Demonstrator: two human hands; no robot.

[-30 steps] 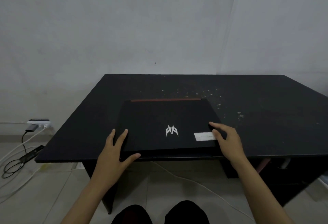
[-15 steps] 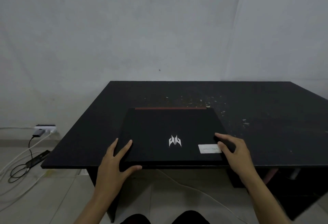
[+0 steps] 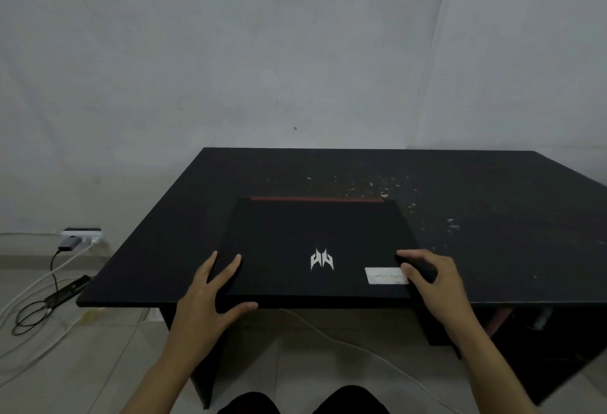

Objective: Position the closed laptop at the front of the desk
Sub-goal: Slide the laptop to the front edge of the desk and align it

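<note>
Head view, left hand (image 3: 210, 295): fingers spread flat on the lid at the 7 o'clock corner of the closed black slab laptop with the white emblem (image 3: 315, 243); thumb hooked under the front edge, likely to steady and steer it.
Right hand (image 3: 430, 282): clasps the 5 o'clock corner, fingers curled over the lid beside a small white rectangular sticker (image 3: 384, 275); thumb not visible.
Laptop position: flat, lid shut, front edge about flush with the near edge of the dark matte rectangular desk (image 3: 492, 249), hinge side with a red strip at 12 o'clock.
Task status: looks essentially placed; release remains.
Desk surface: pale scuffs at 1 o'clock, clear of the laptop.
Floor, 9 o'clock: white wall socket with plugged cables (image 3: 82, 236), well apart.
</note>
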